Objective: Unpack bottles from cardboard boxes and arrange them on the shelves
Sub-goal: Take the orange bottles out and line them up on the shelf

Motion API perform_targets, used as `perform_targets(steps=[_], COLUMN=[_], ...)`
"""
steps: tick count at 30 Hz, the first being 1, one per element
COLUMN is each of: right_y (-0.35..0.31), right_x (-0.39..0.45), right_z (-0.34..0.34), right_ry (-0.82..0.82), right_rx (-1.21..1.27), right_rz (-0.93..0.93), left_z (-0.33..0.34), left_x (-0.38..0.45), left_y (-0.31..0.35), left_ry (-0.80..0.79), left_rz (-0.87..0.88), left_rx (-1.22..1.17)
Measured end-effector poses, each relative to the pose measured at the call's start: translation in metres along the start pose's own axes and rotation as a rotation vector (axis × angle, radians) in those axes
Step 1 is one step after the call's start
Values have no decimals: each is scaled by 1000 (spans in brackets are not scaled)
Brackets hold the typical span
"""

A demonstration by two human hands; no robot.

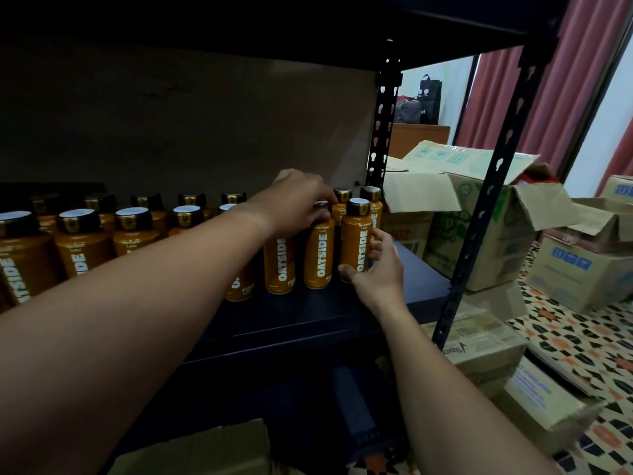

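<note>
Shelf (308,323) mostly stocked: your right hand (375,269) grips the end bottle (356,241), left hand (301,204) pinches the cap beside it, open boxes (479,214) beside the shelf remain.

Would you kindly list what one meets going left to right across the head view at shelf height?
Row of bottles → left hand on a bottle cap → bottle held by the right hand → black shelf post → open cardboard box → closed boxes on the patterned floor.
</note>
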State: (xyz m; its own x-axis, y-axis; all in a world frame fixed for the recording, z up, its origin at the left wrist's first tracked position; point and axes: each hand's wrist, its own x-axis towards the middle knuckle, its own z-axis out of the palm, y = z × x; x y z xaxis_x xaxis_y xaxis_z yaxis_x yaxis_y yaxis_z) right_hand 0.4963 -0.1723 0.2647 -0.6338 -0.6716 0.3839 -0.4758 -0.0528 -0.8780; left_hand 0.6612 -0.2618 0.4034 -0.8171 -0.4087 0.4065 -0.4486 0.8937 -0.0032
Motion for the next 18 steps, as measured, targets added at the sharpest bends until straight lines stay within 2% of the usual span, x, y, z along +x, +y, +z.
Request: perform_targets(steps=[13, 18], right_y=[-1, -6], right_x=[-2, -13], right_z=[0, -1], right_ry=[15, 71], right_rx=[-13, -7], right_rz=[-20, -41], left_z=[8, 12], left_x=[-2, -34], left_y=[-7, 1], left_ry=[40, 220], left_rz=[17, 66], left_rx=[36, 31])
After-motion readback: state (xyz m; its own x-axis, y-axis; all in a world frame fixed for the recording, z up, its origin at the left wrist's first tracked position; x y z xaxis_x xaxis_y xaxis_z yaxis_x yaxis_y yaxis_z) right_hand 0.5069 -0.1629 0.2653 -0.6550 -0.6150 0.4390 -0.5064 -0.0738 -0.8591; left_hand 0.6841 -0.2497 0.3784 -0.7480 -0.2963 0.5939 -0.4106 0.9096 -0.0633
